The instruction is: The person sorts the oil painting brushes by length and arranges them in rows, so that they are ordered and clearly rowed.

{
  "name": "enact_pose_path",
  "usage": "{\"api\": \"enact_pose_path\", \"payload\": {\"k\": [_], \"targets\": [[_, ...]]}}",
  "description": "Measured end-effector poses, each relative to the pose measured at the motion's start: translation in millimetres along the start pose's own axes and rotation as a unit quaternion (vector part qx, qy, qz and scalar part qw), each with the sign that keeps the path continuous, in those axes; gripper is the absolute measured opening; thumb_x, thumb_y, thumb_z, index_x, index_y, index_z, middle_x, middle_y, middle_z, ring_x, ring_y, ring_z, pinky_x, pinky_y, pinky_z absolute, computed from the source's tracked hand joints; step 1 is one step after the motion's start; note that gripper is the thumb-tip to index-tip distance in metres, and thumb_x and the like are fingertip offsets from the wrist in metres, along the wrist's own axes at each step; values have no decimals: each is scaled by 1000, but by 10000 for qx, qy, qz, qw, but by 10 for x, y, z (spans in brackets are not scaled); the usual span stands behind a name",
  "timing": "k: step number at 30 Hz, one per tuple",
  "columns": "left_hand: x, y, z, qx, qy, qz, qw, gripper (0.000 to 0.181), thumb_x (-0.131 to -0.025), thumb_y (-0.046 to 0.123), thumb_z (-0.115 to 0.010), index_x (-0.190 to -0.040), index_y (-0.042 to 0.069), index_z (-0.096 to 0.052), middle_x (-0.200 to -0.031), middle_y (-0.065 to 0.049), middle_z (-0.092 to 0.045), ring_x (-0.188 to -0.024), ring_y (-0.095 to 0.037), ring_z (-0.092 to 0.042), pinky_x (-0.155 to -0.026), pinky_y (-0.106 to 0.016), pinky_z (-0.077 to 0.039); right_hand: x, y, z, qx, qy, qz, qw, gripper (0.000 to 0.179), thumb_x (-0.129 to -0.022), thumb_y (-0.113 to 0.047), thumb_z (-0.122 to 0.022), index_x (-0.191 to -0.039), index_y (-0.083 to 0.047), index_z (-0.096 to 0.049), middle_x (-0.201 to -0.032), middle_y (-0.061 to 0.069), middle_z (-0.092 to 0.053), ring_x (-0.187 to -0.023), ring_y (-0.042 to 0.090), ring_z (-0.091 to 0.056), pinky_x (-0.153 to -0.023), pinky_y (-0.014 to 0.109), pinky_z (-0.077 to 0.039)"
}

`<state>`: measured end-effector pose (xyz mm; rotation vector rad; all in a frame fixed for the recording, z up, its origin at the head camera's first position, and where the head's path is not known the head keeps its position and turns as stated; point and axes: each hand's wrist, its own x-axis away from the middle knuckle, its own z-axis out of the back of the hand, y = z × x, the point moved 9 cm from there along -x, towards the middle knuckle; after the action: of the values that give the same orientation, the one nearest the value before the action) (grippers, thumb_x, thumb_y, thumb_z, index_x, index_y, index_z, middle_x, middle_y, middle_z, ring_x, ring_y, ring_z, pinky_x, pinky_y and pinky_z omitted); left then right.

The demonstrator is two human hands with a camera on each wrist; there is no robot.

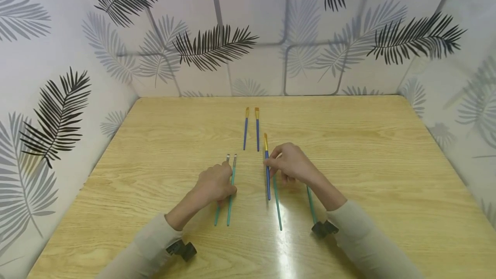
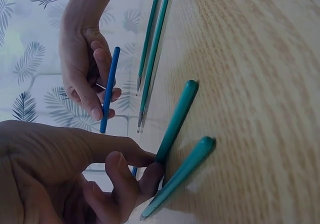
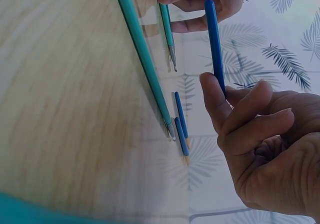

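My right hand [image 1: 290, 161] pinches a blue paintbrush [image 1: 268, 180] between thumb and fingertips, its golden bristles pointing away from me. In the right wrist view the blue handle [image 3: 214, 44] stands above the tabletop. My left hand [image 1: 215, 183] is low over a pair of teal paintbrushes with silver ferrules. Its thumb and finger pinch the right one of the pair [image 1: 230, 210]; the left one [image 1: 217, 216] lies partly hidden under the hand. In the left wrist view the fingertips meet at the gripped teal handle [image 2: 177, 119], beside the other teal handle [image 2: 185, 174].
Two blue paintbrushes [image 1: 257, 134] lie side by side farther back on the wooden table [image 1: 348, 141]. Another teal paintbrush [image 1: 278, 210] lies near the right hand, and one more [image 1: 311, 203] is partly covered by the right forearm. A leaf-patterned wall [image 1: 252, 72] borders the table's back edge.
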<state>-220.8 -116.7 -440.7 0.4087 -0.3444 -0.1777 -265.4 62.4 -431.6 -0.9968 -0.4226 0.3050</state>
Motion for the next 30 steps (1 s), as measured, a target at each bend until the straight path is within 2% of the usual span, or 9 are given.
{"api": "enact_pose_path", "payload": {"k": [12, 23, 26, 30], "targets": [[11, 59, 33, -234, 87, -111, 9996, 59, -89, 7, -78, -130, -23, -50, -44, 0, -56, -34, -9, -55, -36, -18, -34, -23, 5, 134, -13, 114, -2, 9999, 26, -101, -21, -69, -109, 3, -68, -76, 9, -77, -39, 18, -54, -36, 22, -34], [15, 60, 6, -438, 7, 47, 9990, 69, -91, 11, -78, -140, -22, -43, -45, 0, -57, -35, -9, -53, -36, -19, -33, -40, 41, 225, -170, 90, -157, 9997, 28, -101, -21, -68, -112, 4, -66, -81, 14, -77, -39, 15, -53, -37, 21, -31], [16, 71, 20, -478, 62, 5, 9988, 67, -90, 10, -77, -138, -22, -44, -47, -1, -57, -35, -8, -52, -35, -19, -33, -43, 38, 249, -185, 60, -184, 9996, 27, -101, -21, -69, -111, 4, -66, -81, 14, -77, -38, 16, -53, -36, 21, -30], [25, 111, 70, -687, 284, -100, 9972, 60, -89, 12, -75, -132, -21, -49, -50, 0, -54, -36, -8, -47, -35, -19, -31, -50, 24, 283, -150, 33, -132, 9998, 27, -101, -22, -69, -112, 3, -66, -82, 15, -78, -38, 18, -55, -37, 21, -30]]}}
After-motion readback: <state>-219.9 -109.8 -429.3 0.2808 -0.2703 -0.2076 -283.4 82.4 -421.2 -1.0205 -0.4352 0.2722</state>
